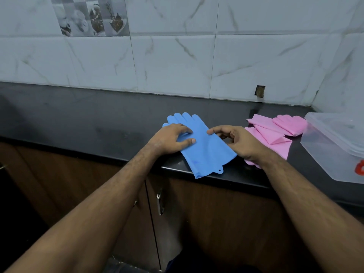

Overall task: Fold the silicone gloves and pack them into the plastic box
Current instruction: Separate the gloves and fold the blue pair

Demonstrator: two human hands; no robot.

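blue glove laid flat mid-frame on the dark surface (118, 123), no fold made yet.
left hand (171, 139) presses flat on the blue glove (204, 150), fingers straight; right hand (239, 141) loosely curled at its right edge, pinch or not: cannot tell. cuff overhangs the front edge, so it could slide off if released. count: one blue glove, pink gloves (275, 133) bunched at right, likely two, one plastic box (334, 146) far right.
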